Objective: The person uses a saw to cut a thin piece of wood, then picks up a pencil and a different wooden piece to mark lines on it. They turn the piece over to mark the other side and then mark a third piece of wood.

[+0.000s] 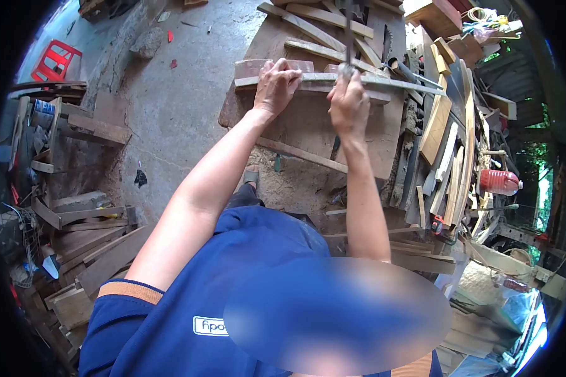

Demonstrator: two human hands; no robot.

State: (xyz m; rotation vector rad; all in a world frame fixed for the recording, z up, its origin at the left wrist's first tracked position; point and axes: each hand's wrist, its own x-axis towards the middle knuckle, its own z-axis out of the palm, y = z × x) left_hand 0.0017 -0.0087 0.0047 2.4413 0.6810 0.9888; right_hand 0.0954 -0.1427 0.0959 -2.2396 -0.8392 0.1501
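Note:
A long, narrow wooden strip (pixel 321 77) lies across a low wooden work table (pixel 371 147), with a reddish block (pixel 248 68) behind its left part. My left hand (pixel 277 87) is closed around the strip left of its middle. Just right of it, my right hand (pixel 349 103) is closed over a tool (pixel 349 38) with a dark, thin shaft pointing away from me. That tool is blurred, and its lower end is hidden in the fist at the strip. A second wooden piece (pixel 377 97) shows just below the strip.
Several loose boards (pixel 308 28) lie on the far part of the table. At the right are stacked wood pieces (pixel 435 125), a red bottle (pixel 500 182) and a tape measure (pixel 437 224). Scrap wood (pixel 94 239) is piled at the left, near a red plastic stool (pixel 56 61).

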